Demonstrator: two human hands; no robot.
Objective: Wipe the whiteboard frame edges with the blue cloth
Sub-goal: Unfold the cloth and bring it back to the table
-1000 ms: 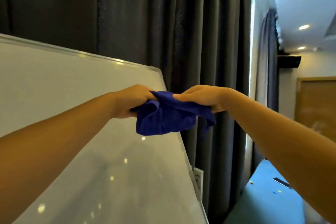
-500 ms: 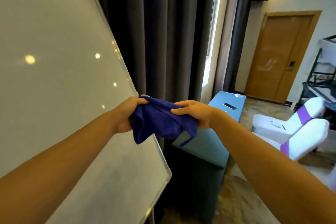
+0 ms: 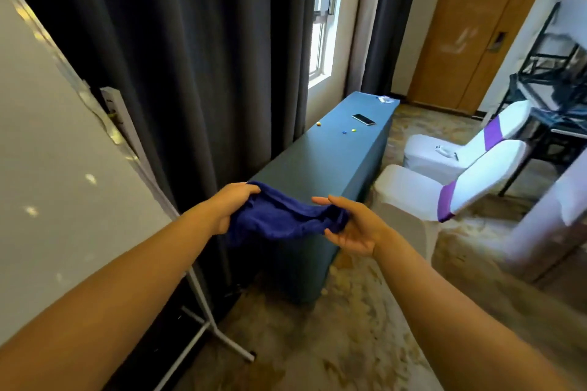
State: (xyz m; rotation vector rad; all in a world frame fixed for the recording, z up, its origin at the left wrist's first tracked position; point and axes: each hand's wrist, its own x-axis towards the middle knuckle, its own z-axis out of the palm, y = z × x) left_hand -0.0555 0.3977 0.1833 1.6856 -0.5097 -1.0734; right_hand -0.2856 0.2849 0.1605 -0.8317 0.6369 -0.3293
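The blue cloth (image 3: pixel 282 219) hangs stretched between my two hands, in front of the near end of a teal table. My left hand (image 3: pixel 232 205) grips its left end. My right hand (image 3: pixel 352 227) has its palm turned up and fingers spread, with the cloth's right end bunched against the fingers and thumb. The whiteboard (image 3: pixel 57 168) fills the left side, and its metal frame edge (image 3: pixel 149 181) runs diagonally down to the left of my left hand. Neither hand nor the cloth touches the frame.
A long teal-covered table (image 3: pixel 327 159) stands along dark curtains (image 3: pixel 197 57), with a phone (image 3: pixel 363 119) and small bits on it. White-covered chairs (image 3: pixel 444 181) with purple bands are on the right. The whiteboard's stand legs (image 3: pixel 219 336) rest on the patterned carpet below.
My view has swung down and to the right, away from the whiteboard's upper edge. Both hands and the cloth have come off the frame, and my right hand has opened up.
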